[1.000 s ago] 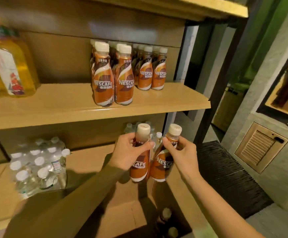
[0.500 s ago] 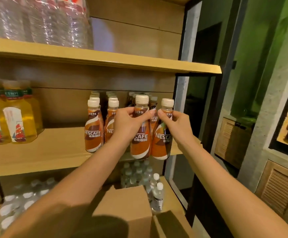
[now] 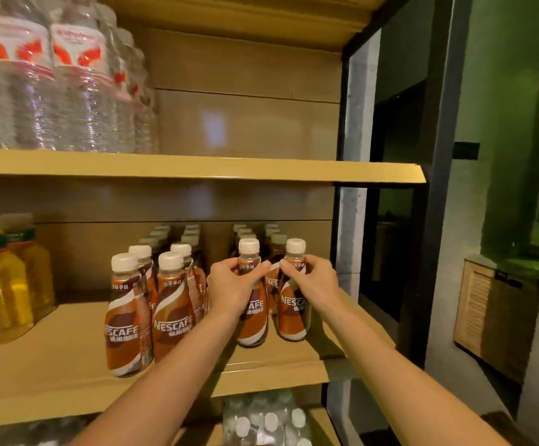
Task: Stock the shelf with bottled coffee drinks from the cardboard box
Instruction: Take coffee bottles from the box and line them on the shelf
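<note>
At middle shelf (image 3: 52,365), left hand (image 3: 232,284) fingers grasping one coffee bottle (image 3: 252,328), right hand (image 3: 310,281) grasping another bottle (image 3: 294,318).

Green wall (image 3: 503,91), black post (image 3: 438,156), louvred cabinet (image 3: 493,317)

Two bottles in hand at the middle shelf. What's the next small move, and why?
Probably release both: the left hand grips the left bottle, the right hand the right bottle, and both seem to stand upright on the shelf board, fronting the rows behind.

Left hand (image 3: 229,286) and right hand (image 3: 310,281) bare (forearms too), nails apparently short and plain.
</note>
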`<state>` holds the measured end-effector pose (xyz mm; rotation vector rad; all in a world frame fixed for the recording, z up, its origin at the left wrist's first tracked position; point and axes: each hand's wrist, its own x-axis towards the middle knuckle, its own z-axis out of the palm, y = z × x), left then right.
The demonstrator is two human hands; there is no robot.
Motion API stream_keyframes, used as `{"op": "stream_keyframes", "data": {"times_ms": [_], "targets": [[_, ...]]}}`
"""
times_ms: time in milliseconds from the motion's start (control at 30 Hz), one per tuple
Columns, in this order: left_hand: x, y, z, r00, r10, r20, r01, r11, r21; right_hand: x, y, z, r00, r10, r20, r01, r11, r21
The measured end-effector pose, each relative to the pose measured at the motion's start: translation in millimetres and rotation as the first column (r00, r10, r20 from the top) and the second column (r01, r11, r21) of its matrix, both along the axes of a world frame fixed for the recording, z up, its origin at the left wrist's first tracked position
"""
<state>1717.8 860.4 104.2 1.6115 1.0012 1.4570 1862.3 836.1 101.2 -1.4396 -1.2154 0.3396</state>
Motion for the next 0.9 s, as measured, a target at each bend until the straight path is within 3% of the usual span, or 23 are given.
{"op": "stream_keyframes", "data": {"times_ms": [433,900], "targets": [[15.9,33.2,-14.2,0.982,0.177,-0.061,-0.171,0.982,0.083,5.7,35.2,-10.3,0.995,0.085,0.041,-0.086,0.996,0.006],[12.6,41.3,-19.8,0.984,0.146,-0.098,-0.133,0.984,0.122,-2.3,41.5,-16.3,0.995,0.096,-0.007,-0.096,0.995,0.029]]}}
